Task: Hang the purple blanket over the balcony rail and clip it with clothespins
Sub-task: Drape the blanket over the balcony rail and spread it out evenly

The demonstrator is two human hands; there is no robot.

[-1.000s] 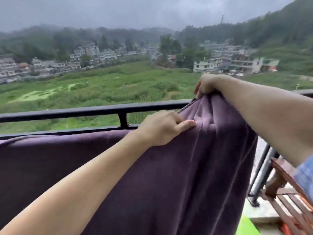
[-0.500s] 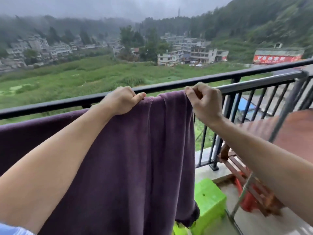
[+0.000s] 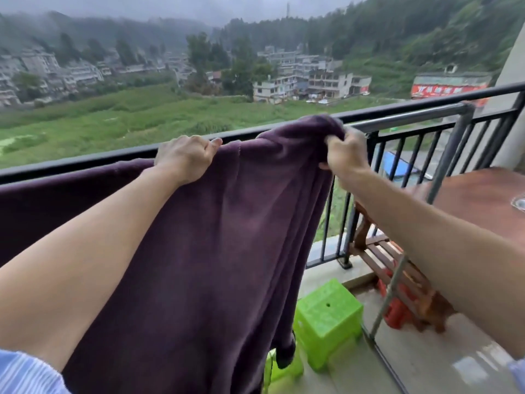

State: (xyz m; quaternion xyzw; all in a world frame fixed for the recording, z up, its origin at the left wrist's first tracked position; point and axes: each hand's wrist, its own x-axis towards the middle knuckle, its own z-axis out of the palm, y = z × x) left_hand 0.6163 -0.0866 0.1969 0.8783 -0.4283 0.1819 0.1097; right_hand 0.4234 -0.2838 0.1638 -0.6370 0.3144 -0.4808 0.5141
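Gripping purple blanket [image 3: 216,237] top edge at balcony rail [image 3: 397,112]: left hand [image 3: 184,157] fisted on cloth, right hand [image 3: 345,155] pinching bunched corner. Bare rail rt of right hand; green stool [image 3: 326,319] below it.

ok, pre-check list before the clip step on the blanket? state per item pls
1. Left hand pinning the purple blanket at the rail: ok.
2. Right hand gripping the blanket's right end: ok, fabric is bunched in the fist.
3. Right end laid flat over the rail: not ok, it is lifted in a hump above the bar.
4. Left stretch draped along the rail: ok, as far as the frame shows.
5. Clothespins within reach: cannot tell, none in view.
6. A free hand for clipping: not ok, both hold fabric.
7. Hanging corner off the floor: ok, it dangles beside the green stool.
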